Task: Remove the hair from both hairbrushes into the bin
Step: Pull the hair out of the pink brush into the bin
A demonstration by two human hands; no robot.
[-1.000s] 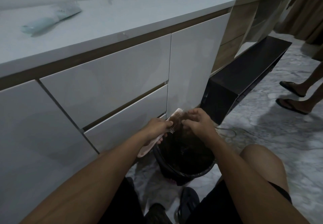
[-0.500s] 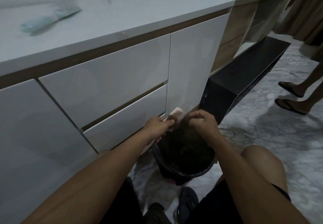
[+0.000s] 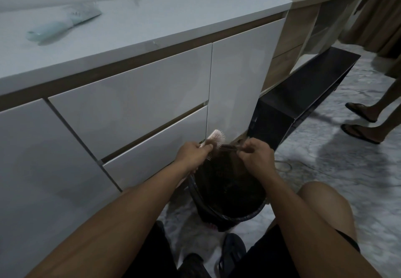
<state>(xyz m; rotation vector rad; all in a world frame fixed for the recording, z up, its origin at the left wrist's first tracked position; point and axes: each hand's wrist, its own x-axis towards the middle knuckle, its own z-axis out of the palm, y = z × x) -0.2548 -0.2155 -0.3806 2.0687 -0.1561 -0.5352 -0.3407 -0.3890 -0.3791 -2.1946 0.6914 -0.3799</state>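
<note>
Two hairbrushes are present. One, a pink hairbrush, is gripped in the closed left hand directly above the bin. The right hand is pinched shut on a dark strand of hair stretched from the bristles. The second, a pale green hairbrush, lies on the white surface, well apart from the hands. One black bin stands on the marbled floor, close against the white drawer fronts. A second person's two sandalled feet are visible at right, near a tan curtain.
</note>
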